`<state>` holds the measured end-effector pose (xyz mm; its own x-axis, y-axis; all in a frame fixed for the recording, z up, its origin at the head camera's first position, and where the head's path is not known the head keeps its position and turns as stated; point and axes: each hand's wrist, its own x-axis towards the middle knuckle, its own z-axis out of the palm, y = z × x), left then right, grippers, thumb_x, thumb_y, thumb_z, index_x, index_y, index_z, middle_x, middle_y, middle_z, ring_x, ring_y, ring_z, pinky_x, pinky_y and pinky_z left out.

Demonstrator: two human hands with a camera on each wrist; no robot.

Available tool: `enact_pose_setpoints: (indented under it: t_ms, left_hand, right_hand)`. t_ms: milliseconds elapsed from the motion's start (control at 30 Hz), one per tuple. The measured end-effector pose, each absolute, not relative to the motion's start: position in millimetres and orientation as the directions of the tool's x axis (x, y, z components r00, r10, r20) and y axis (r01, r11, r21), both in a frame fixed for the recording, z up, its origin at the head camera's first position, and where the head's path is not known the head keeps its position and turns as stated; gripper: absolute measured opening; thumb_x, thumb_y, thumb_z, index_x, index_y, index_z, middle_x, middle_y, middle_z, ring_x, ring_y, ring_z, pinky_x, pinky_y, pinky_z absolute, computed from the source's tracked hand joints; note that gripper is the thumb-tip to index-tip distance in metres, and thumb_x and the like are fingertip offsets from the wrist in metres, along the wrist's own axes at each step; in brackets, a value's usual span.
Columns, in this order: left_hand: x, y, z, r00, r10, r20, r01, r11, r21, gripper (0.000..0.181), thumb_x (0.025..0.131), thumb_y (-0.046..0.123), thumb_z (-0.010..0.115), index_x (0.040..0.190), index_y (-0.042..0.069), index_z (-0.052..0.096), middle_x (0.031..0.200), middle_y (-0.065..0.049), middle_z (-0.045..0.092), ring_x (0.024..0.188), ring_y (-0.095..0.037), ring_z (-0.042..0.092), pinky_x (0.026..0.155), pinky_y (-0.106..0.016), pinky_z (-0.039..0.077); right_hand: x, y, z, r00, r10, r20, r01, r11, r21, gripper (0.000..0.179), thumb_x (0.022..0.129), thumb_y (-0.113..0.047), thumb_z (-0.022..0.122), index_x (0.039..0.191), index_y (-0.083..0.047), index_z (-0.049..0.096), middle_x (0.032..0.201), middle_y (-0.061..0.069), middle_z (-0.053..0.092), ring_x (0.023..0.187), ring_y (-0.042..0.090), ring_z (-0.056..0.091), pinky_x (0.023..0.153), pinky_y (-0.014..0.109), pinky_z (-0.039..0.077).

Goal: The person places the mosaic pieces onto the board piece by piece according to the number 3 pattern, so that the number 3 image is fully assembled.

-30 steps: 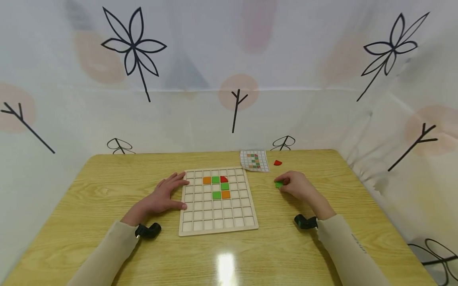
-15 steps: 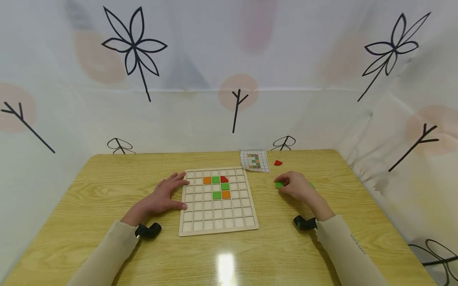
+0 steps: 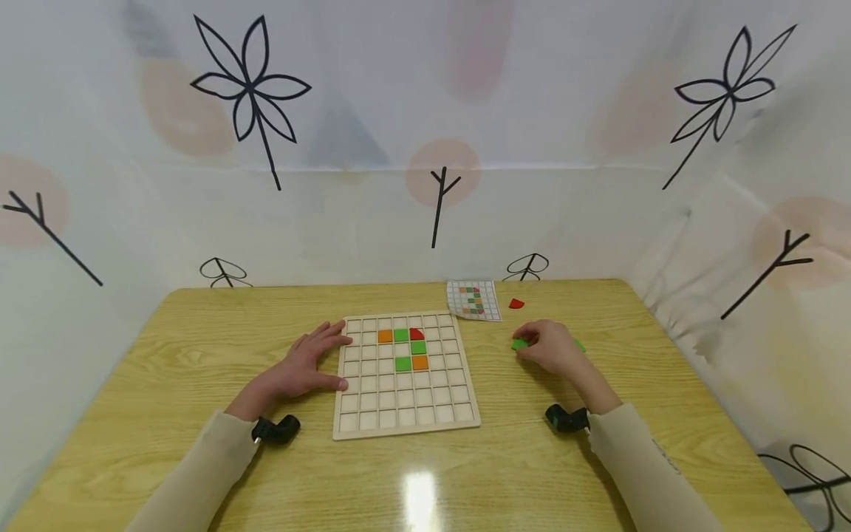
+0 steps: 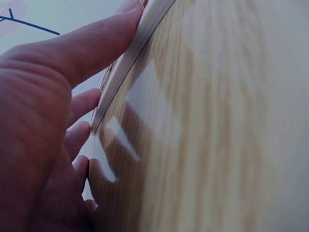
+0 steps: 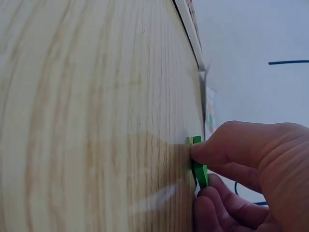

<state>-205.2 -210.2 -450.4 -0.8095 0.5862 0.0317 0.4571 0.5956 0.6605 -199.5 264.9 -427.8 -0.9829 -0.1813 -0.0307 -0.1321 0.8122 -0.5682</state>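
A pale wooden grid board (image 3: 368,422) lies on the table, holding several orange, green and red pieces in its upper middle cells. At its left edge rests my left hand (image 3: 302,367), thumb and fingers spread; the left wrist view shows the thumb (image 4: 104,43) against the board's side. To the right of the board, my right hand (image 3: 553,347) pinches a small green tile (image 3: 519,344) low over the table. From the right wrist, the green tile (image 5: 201,175) shows tilted at the thumb, partly covered by it. Another green piece (image 3: 580,345) peeks out behind that hand.
A printed pattern sheet (image 3: 488,299) with a colored grid lies at the board's upper right corner. Beside it is a loose red quarter-round piece (image 3: 516,304). A patterned cloth (image 3: 346,222) hangs behind the wooden table (image 3: 266,480).
My right hand shifts very slightly and the green tile's visible part changes shape a little. The green piece behind that hand has come into sight. My left hand stays put.
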Motion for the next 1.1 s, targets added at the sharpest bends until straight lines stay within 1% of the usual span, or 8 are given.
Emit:
enact_pose_setpoints:
  t_ms: [233,533,933,1100]
  left_hand:
    - [-206,-210,-452,-0.811,0.584,0.031,0.457,0.6,0.657,0.076,0.084,0.044,0.079,0.146,0.012,0.048,0.164,-0.011,0.02,0.151,-0.037,0.004,0.115,-0.063,-0.001]
    - [-208,-211,-453,-0.807,0.59,0.029,0.461,0.598,0.656,0.077,0.084,0.045,0.078,0.147,0.012,0.048,0.165,-0.01,0.019,0.151,-0.036,0.003,0.115,-0.062,-0.001]
    - [-208,-211,-452,-0.809,0.588,0.031,0.461,0.6,0.654,0.077,0.083,0.044,0.079,0.146,0.012,0.048,0.164,-0.01,0.02,0.151,-0.036,0.004,0.115,-0.063,0.0]
    - [-208,-211,-453,-0.81,0.586,0.03,0.46,0.602,0.652,0.077,0.083,0.044,0.079,0.146,0.012,0.049,0.164,-0.01,0.02,0.151,-0.036,0.004,0.115,-0.063,0.0]
  right_hand:
    - [-200,266,-429,-0.982,-0.187,-0.021,-0.143,0.818,-0.558,0.023,0.085,-0.01,0.073,0.106,-0.002,0.072,0.09,0.004,0.066,0.08,0.019,0.06,0.07,0.036,0.051]
    - [-198,256,-428,-0.975,-0.22,0.002,-0.187,0.82,-0.541,0.021,0.085,-0.011,0.074,0.105,-0.004,0.073,0.093,0.005,0.065,0.082,0.02,0.059,0.074,0.041,0.051]
    - [-195,227,-423,-0.951,-0.306,0.04,-0.28,0.801,-0.528,0.024,0.081,-0.01,0.077,0.104,-0.004,0.073,0.09,0.003,0.065,0.079,0.017,0.057,0.071,0.036,0.05]
    - [-193,213,-422,-0.94,-0.337,0.046,-0.307,0.783,-0.541,0.024,0.081,-0.01,0.078,0.104,-0.006,0.074,0.09,0.002,0.064,0.078,0.015,0.057,0.07,0.034,0.05]
